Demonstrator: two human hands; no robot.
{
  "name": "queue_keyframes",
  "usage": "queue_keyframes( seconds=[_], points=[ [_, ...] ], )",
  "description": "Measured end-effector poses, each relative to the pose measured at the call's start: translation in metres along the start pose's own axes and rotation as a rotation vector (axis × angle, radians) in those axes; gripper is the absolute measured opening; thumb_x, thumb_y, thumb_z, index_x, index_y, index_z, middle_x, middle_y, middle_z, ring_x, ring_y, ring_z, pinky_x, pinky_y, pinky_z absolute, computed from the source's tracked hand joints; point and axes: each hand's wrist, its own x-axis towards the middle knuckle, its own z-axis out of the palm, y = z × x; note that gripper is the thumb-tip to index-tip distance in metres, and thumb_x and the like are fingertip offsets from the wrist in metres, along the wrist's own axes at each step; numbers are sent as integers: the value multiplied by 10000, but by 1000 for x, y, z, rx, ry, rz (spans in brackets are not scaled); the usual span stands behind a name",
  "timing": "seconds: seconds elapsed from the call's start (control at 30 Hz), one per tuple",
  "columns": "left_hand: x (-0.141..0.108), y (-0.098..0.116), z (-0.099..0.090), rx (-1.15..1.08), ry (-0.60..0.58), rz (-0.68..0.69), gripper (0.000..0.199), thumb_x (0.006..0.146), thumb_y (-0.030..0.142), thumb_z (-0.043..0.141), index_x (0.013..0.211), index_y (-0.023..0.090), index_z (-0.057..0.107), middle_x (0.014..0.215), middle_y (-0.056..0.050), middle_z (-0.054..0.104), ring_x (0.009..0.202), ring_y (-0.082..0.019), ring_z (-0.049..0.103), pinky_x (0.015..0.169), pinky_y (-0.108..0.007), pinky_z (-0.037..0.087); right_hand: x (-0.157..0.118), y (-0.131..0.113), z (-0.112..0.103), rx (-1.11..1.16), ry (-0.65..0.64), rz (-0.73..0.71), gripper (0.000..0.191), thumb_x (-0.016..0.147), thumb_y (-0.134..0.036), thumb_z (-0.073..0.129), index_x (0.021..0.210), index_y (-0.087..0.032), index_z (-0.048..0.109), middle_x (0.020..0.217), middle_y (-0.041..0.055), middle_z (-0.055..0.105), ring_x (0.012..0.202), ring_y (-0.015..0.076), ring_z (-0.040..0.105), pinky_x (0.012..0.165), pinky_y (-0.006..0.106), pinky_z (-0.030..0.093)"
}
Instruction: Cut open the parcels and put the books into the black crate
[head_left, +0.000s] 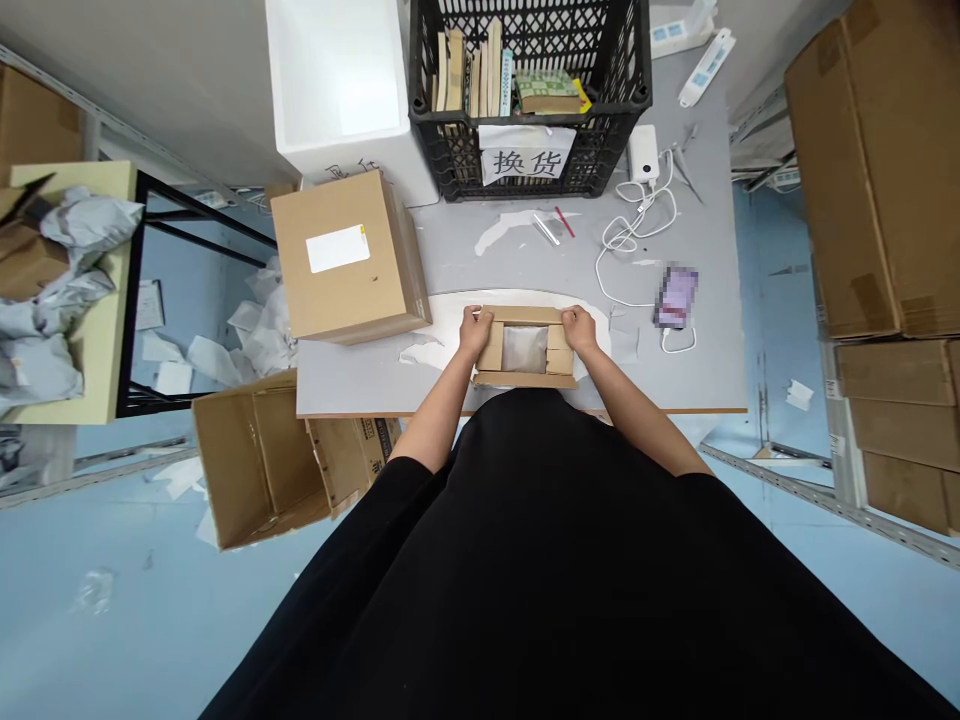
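A small cardboard box (491, 348) lies with its flaps unfolded near the table's front edge, close to my body. Inside it shows a whitish, cloudy wrapped item (524, 349). At the box's upper left corner my left hand (475, 330) is closed on the cardboard. My right hand (579, 329) grips the upper right corner in the same way. Under the box is a white patch (442, 312) on the grey tabletop.
Left of my hands stands a closed carton (341, 262). Behind are a white foam box (337, 70) and a black crate (457, 165) with books. A phone (677, 297) on a white cable (621, 238) lies right. An open carton (262, 460) sits below left.
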Motion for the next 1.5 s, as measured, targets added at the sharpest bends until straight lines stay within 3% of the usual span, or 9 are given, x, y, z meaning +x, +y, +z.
queue_keyframes(
  seconds=[0.27,0.47,0.57,0.7,0.83,0.93,1.17,1.33,1.5],
  points=[
    [-6,4,0,66,6,33,431,891,353,573,1291,221,485,1158,-77,631,1032,-221,626,946,-343,459,-5,-3,-2,-31,39,50,248,912,-334,460,1003,-178,631,1056,129,700,1035,265,609,964,402,461],
    [-40,10,-12,221,111,299,695,886,467,605,1471,203,336,1388,-160,500,1265,-265,530,1042,-381,439,-36,-9,-13,-48,247,-209,427,955,-447,448,1279,-172,491,1236,163,563,1157,267,542,1029,468,434],
    [-64,12,-17,401,141,323,1010,751,512,754,1543,195,213,1503,-200,367,1400,-346,402,1120,-456,384,-61,-11,-16,-83,321,-298,567,901,-486,559,1346,-167,411,1331,195,467,1282,309,453,1092,529,380],
    [-88,12,-12,603,70,232,1245,642,453,845,1586,174,83,1530,-240,315,1384,-431,395,1085,-533,407,-91,-12,-6,-161,202,-283,913,765,-493,728,1463,-143,256,1420,226,368,1374,358,365,1133,555,347],
    [-96,12,-5,668,26,209,1133,702,291,774,1590,152,85,1460,-237,404,1316,-404,477,1028,-496,457,-101,-15,2,-252,65,-170,999,750,-409,723,1539,-147,169,1465,231,316,1306,368,468,1062,524,442],
    [-97,13,-8,614,45,189,908,762,296,700,1539,153,254,1390,-217,480,1272,-373,525,984,-466,482,-102,-21,-2,-285,26,-120,889,776,-363,658,1539,-176,242,1447,211,373,1226,363,548,997,507,491],
    [-81,0,-50,181,24,126,223,835,351,613,1001,210,658,969,-45,686,890,-204,647,823,-323,498,-97,-19,-40,-175,44,-62,474,903,-389,459,1331,-203,543,1174,143,675,996,296,662,916,458,511],
    [-61,-22,-69,-245,-43,-25,234,785,412,675,828,182,672,817,-11,684,801,-163,613,742,-270,483,-79,11,-52,-49,137,72,339,873,-392,470,1063,-173,646,961,134,721,920,291,655,895,436,498],
    [-49,-41,-58,-486,-165,-257,305,697,430,768,812,193,615,779,-8,657,745,-145,601,680,-255,477,-69,31,-33,338,48,233,345,854,-452,470,989,-173,621,880,68,704,848,215,645,800,351,529]
  ],
)
